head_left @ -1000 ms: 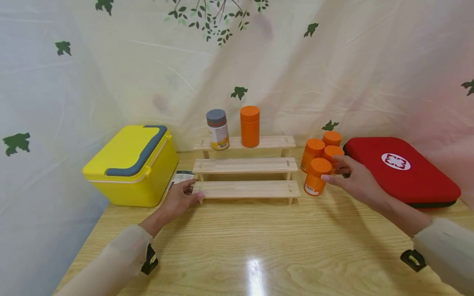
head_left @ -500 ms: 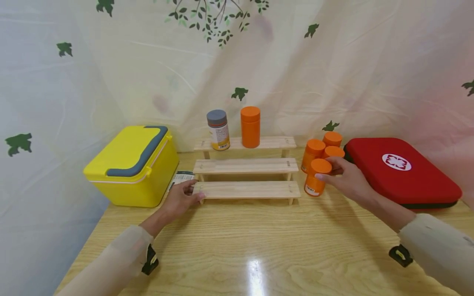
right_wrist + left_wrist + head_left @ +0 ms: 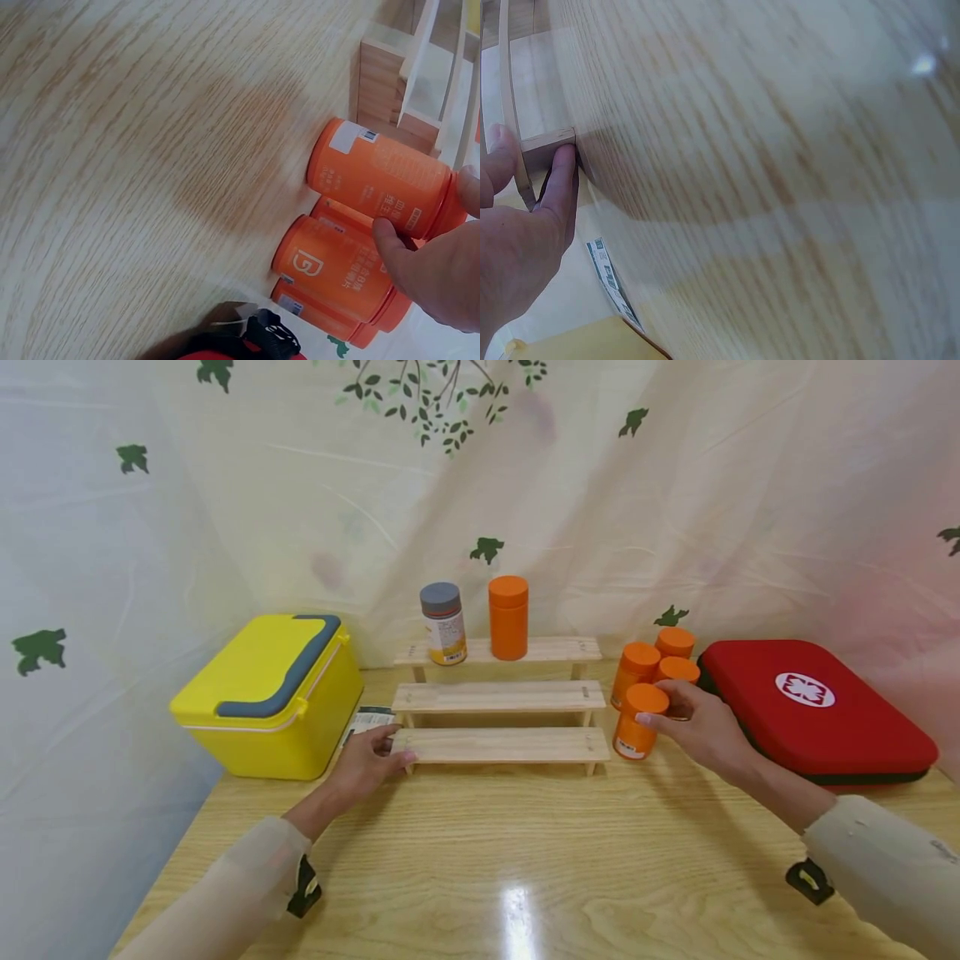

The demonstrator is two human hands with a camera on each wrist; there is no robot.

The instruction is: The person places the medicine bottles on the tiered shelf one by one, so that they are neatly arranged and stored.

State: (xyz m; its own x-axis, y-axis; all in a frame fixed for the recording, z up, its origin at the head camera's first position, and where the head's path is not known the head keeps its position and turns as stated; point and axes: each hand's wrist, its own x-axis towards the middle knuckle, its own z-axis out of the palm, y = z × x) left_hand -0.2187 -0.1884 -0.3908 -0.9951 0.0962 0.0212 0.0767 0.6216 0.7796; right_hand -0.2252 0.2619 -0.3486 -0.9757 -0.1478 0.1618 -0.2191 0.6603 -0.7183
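**Front orange bottle (image 3: 636,731) nudged left as the right grip (image 3: 705,731) closed in**

Head view: compared with the earlier frames, the right grip had come in from the right and the bottle had shifted slightly left and away from its neighbours; the left grip (image 3: 365,762) had stayed put. The bottle stood right of centre in the frame, just beyond the right end of the wooden rack (image 3: 498,745), pinched between thumb and fingers near its cap. Three other orange bottles (image 3: 634,677) clustered just behind it, with the red case (image 3: 832,710) to their right. On the rack's top tier, a grey-capped bottle (image 3: 446,639) and a tall orange bottle (image 3: 509,625) stood upright; a sideways tug on the rack could have toppled either.

Left wrist view: at the left edge of the frame, the left grip pinched the end of the rack, thumb against the board and fingers at the leg. Uneven pressure there might have skewed the rack.

Right wrist view: right of centre, fingers held the bottle near the cap. Whether its base touched the counter (image 3: 150,150) could not be told. So high a hold risked letting the base swing into the rack's leg, and the knuckles might have knocked the neighbouring bottles over.
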